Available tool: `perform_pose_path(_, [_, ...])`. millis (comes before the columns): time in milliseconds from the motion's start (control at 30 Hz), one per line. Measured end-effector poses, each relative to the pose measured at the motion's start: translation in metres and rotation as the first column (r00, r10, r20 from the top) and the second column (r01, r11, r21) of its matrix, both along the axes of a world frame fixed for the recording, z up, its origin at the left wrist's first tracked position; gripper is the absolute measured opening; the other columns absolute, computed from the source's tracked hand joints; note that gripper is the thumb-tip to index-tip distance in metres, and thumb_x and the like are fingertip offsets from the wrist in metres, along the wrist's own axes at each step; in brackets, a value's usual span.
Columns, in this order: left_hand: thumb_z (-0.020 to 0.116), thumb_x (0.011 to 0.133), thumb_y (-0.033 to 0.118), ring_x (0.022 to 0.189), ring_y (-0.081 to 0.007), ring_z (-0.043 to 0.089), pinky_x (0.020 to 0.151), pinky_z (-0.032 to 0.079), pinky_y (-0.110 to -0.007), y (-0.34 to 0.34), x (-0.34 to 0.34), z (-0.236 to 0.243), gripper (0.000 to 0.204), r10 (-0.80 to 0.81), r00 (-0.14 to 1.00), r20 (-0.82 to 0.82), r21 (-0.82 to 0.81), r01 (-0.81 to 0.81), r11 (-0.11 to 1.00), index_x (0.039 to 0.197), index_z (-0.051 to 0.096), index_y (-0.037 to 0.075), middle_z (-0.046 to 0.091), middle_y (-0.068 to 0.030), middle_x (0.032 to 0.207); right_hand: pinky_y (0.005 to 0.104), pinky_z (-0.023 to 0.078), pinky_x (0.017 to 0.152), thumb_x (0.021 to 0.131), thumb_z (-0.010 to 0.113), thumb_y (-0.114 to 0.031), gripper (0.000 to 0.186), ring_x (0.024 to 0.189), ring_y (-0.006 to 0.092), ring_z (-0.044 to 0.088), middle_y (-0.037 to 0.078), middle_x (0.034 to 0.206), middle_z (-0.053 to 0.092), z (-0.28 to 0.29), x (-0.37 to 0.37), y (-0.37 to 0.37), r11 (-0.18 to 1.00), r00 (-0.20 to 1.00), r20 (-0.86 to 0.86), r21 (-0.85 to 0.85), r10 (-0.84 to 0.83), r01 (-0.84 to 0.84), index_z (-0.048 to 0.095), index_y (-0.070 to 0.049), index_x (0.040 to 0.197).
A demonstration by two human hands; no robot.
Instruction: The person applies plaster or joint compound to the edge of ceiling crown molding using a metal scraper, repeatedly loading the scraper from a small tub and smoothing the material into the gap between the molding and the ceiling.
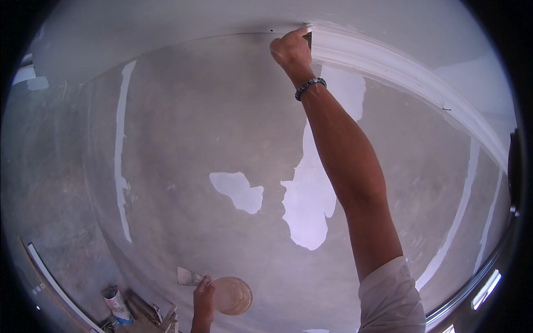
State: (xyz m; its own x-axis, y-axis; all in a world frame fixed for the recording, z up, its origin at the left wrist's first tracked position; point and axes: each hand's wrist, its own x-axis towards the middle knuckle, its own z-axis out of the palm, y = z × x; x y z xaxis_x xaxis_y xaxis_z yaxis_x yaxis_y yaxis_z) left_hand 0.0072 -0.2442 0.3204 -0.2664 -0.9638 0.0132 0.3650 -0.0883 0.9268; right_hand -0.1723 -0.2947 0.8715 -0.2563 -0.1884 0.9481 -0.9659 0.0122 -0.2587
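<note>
My right hand [291,50], a dark beaded bracelet at its wrist, is raised to the end of a white cornice moulding [355,51] where wall and ceiling meet. Its fingers are curled, with one fingertip against the moulding's upper end near some white paste. What these fingers hold, if anything, is hidden. Low in the view, my left hand [204,302] is closed round a putty knife, whose flat blade [189,276] points left. Right beside that hand is a round tub [233,296] with pale contents; whether the hand also supports it, I cannot tell.
The grey wall [183,122] bears white filler patches [239,191] and a long white strip [123,150]. A nail [446,109] sticks out below the moulding. At lower left stand a printed bag [115,304] and wood scraps [144,308]. A metal rail [466,294] runs along the lower right.
</note>
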Motion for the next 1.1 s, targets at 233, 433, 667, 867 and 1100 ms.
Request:
perform_pose_path(233, [0.054, 0.086, 0.012, 0.127, -0.0259, 0.040, 0.106, 0.027, -0.032, 0.003, 0.010, 0.002, 0.049, 0.000, 0.999, -0.047, 0.031, 0.002, 1.000, 0.129, 0.044, -0.010, 0.046, -0.0204, 0.133, 0.0465, 0.049, 0.086, 0.080, 0.053, -0.022, 0.053, 0.096, 0.0402, 0.061, 0.026, 0.101, 0.063, -0.002, -0.026, 0.024, 0.992, 0.934, -0.333, -0.033, -0.128, 0.124, 0.046, -0.010, 0.131])
perform_pose_path(433, [0.055, 0.086, 0.014, 0.126, -0.0261, 0.041, 0.106, 0.028, -0.032, 0.006, -0.002, -0.011, 0.053, -0.037, 0.996, -0.086, 0.032, 0.040, 0.999, 0.131, 0.041, -0.010, 0.047, -0.0207, 0.133, 0.0472, 0.052, 0.080, 0.084, 0.044, -0.016, 0.051, 0.089, 0.0372, 0.064, 0.022, 0.095, 0.065, 0.017, -0.062, 0.063, 0.858, 0.701, -0.573, -0.006, -0.425, 0.514, 0.043, -0.024, 0.135])
perform_pose_path(667, [0.055, 0.086, 0.016, 0.125, -0.0272, 0.042, 0.105, 0.029, -0.032, 0.015, -0.028, -0.013, 0.054, -0.129, 0.990, -0.056, 0.004, 0.130, 0.992, 0.130, 0.040, -0.012, 0.046, -0.0222, 0.133, 0.0461, 0.053, 0.080, 0.084, 0.040, -0.010, 0.056, 0.089, 0.0362, 0.065, 0.021, 0.098, 0.065, 0.028, -0.081, 0.097, 0.718, 0.527, -0.652, -0.038, -0.545, 0.695, 0.040, -0.029, 0.136])
perform_pose_path(867, [0.054, 0.087, 0.014, 0.128, -0.0273, 0.040, 0.106, 0.028, -0.032, 0.021, -0.031, -0.014, 0.052, -0.150, 0.986, -0.073, 0.022, 0.151, 0.988, 0.131, 0.041, -0.011, 0.044, -0.0229, 0.136, 0.0475, 0.051, 0.083, 0.083, 0.044, -0.013, 0.048, 0.090, 0.0376, 0.064, 0.022, 0.095, 0.065, 0.022, -0.089, 0.133, 0.712, 0.574, -0.548, -0.059, -0.609, 0.700, 0.049, -0.020, 0.130])
perform_pose_path(1100, [0.056, 0.087, 0.016, 0.124, -0.0262, 0.043, 0.105, 0.030, -0.033, 0.019, -0.039, -0.014, 0.052, -0.154, 0.988, -0.033, 0.005, 0.154, 0.988, 0.129, 0.043, -0.011, 0.047, -0.0216, 0.132, 0.0488, 0.051, 0.079, 0.084, 0.046, -0.018, 0.048, 0.083, 0.0389, 0.064, 0.022, 0.091, 0.065, 0.012, -0.069, 0.098, 0.808, 0.589, -0.691, 0.011, -0.419, 0.589, 0.046, -0.021, 0.132])
